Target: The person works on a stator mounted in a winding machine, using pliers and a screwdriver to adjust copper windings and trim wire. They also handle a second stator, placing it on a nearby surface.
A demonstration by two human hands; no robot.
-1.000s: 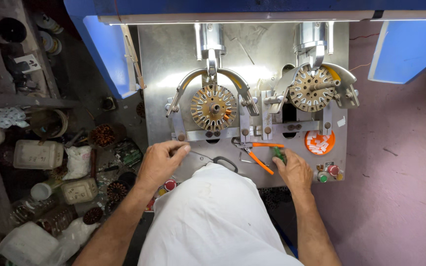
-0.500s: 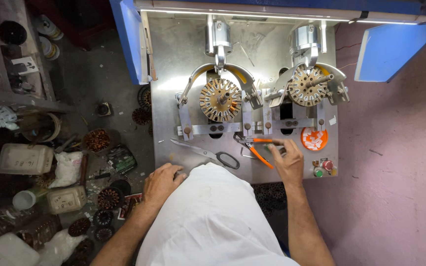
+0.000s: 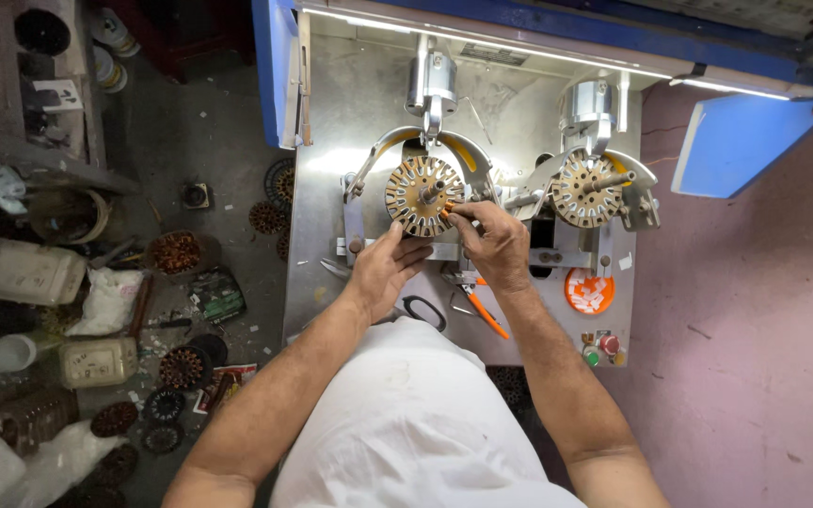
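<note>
Pinching the slotted stator (image 3: pixel 422 195), right hand (image 3: pixel 494 243); left hand (image 3: pixel 383 268) cups its edge, fingers loose.

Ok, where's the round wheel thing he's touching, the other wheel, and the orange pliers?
Left slotted wheel (image 3: pixel 418 193), head view, its upper face.
Right slotted wheel (image 3: pixel 579 191), head view, its face.
Orange pliers (image 3: pixel 487 315), head view, one handle.

1. Both bare forearms reach forward from the body and angle in toward each other.
2. The left hand (image 3: pixel 383 268) lies palm down, its fingers loosely spread and pointing up and to the right.
3. The right hand (image 3: pixel 493 243) is curled, with its fingertips (image 3: pixel 455 213) pinched together just above the left hand's fingers.
</note>
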